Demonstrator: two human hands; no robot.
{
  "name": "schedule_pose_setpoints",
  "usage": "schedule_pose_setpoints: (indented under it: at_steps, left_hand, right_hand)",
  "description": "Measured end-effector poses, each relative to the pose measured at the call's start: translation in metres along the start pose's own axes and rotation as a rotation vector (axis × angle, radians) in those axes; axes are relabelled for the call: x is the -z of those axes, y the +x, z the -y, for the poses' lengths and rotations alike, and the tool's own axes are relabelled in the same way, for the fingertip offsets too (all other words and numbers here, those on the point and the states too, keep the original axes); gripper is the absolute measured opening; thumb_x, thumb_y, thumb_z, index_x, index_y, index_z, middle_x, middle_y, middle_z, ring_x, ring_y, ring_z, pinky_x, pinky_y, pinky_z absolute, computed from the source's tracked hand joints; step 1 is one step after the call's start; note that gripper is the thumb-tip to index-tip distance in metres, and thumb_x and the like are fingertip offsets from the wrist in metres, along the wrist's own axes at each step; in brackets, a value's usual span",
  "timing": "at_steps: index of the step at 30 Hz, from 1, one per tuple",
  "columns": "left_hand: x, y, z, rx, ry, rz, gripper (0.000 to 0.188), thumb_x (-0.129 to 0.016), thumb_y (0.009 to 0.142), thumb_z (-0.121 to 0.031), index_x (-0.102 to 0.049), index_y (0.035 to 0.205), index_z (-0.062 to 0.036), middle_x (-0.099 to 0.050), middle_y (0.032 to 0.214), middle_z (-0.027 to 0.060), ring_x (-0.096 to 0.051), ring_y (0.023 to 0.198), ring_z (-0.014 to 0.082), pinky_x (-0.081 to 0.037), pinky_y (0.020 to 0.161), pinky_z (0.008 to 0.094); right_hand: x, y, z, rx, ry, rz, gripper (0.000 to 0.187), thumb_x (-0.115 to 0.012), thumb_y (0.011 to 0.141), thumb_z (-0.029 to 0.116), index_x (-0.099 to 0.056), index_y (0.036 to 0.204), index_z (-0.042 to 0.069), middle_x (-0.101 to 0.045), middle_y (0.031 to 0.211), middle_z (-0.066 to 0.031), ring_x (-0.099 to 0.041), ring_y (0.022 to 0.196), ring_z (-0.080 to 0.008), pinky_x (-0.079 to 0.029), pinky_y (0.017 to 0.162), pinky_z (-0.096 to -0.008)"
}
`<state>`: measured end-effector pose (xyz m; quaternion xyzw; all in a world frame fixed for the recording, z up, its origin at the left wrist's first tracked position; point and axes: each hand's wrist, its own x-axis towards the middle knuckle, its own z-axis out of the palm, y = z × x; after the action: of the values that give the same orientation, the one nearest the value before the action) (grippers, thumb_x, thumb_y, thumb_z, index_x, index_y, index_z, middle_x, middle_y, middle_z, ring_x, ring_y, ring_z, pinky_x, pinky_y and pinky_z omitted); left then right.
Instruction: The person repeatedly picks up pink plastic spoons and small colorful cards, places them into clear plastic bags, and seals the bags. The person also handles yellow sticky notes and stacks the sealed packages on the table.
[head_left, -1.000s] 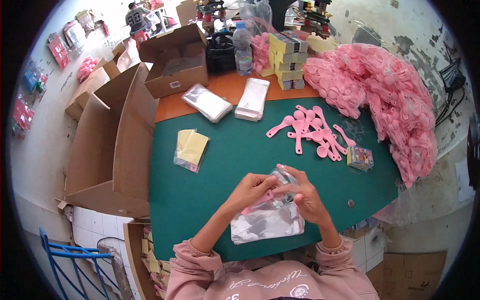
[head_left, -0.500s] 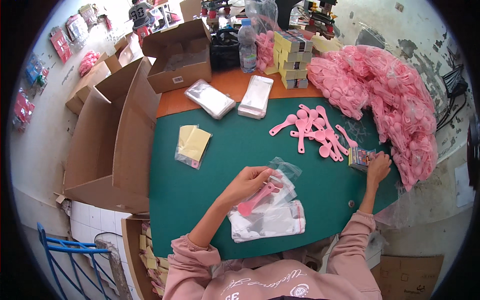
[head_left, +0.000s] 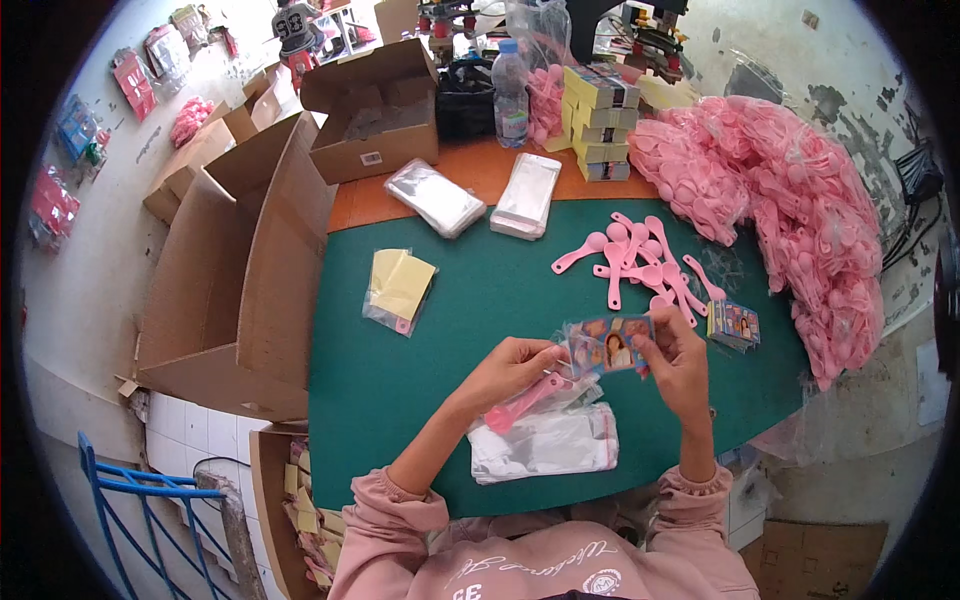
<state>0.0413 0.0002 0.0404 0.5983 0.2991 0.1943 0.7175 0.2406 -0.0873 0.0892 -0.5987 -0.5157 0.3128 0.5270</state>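
Observation:
My left hand [head_left: 515, 372] is closed on the edge of a clear plastic bag [head_left: 578, 392], with a pink spoon [head_left: 522, 405] lying in or against it beneath my fingers; I cannot tell which. In my right hand [head_left: 674, 365] a colourful printed card [head_left: 608, 343] is pinched, its left end meeting the bag's mouth by my left fingers. Under the hands lies a stack of clear bags [head_left: 545, 445] on the green table. A small stack of printed cards [head_left: 733, 326] sits to the right, next to a heap of loose pink spoons [head_left: 640, 262].
A filled bag with a yellow card [head_left: 400, 287] lies at left. Behind are two bag stacks [head_left: 435, 198], a water bottle [head_left: 510, 95], card stacks [head_left: 600, 125] and an open carton [head_left: 370, 120]. Big bags of pink spoons [head_left: 800, 200] cover the right edge; a tall carton [head_left: 235, 270] stands left.
My right hand has come from the card stack at right to the middle, bringing one card to the bag. My left hand still holds the bag. The view has shifted slightly.

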Motion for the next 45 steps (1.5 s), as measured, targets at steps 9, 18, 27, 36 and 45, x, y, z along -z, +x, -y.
schedule_pose_setpoints:
  at_steps: [9,18,27,36,45]
  left_hand:
    - [0.008,-0.003,0.002,-0.029,0.058,0.119,0.03,-0.048,0.092,-0.024,-0.061,0.096,0.0027,-0.055,0.072,-0.0036,-0.045,0.064,0.0012,-0.038,0.055,0.0179]
    - [0.013,-0.002,0.004,-0.025,-0.001,0.088,0.031,-0.048,0.092,-0.023,-0.06,0.1,0.004,-0.06,0.079,0.0,-0.05,0.071,0.0033,-0.043,0.063,0.0186]
    - [0.008,-0.003,0.0,-0.024,0.028,0.074,0.03,-0.048,0.092,-0.023,-0.061,0.098,0.0034,-0.06,0.078,0.0003,-0.049,0.071,0.0032,-0.042,0.063,0.0184]
    - [0.008,-0.004,0.007,-0.063,0.204,0.193,0.028,-0.05,0.09,-0.021,-0.059,0.103,0.002,-0.052,0.071,-0.0055,-0.039,0.061,0.0022,-0.035,0.052,0.0182]
    - [0.003,-0.011,-0.003,-0.071,0.487,0.066,0.053,-0.052,0.088,-0.027,-0.033,0.133,-0.0066,-0.061,0.075,0.0035,-0.051,0.067,0.0075,-0.042,0.062,0.0246]
  right_hand:
    - [0.005,0.005,0.01,-0.111,-0.097,0.222,0.008,-0.057,0.081,0.002,-0.052,0.087,0.0,-0.056,0.065,-0.0016,-0.049,0.052,-0.004,-0.04,0.044,-0.0194]
    - [0.002,0.003,0.016,-0.048,-0.222,0.237,0.007,-0.057,0.081,0.002,-0.052,0.085,0.0,-0.056,0.065,-0.0015,-0.048,0.05,-0.0033,-0.039,0.042,-0.0196]
    - [0.005,0.002,0.018,-0.096,-0.147,0.207,0.008,-0.057,0.08,0.002,-0.052,0.086,-0.001,-0.055,0.063,-0.0013,-0.048,0.048,-0.0043,-0.037,0.042,-0.0206]
    - [-0.003,0.007,0.01,-0.153,-0.113,0.489,0.014,-0.061,0.077,0.006,-0.052,0.084,-0.002,-0.056,0.063,-0.0065,-0.048,0.048,-0.0092,-0.039,0.045,-0.025]
    - [-0.022,0.017,-0.023,0.029,-0.334,0.662,0.024,-0.07,0.066,0.011,-0.055,0.082,0.001,-0.055,0.064,-0.0085,-0.052,0.058,-0.0148,-0.042,0.055,-0.029]
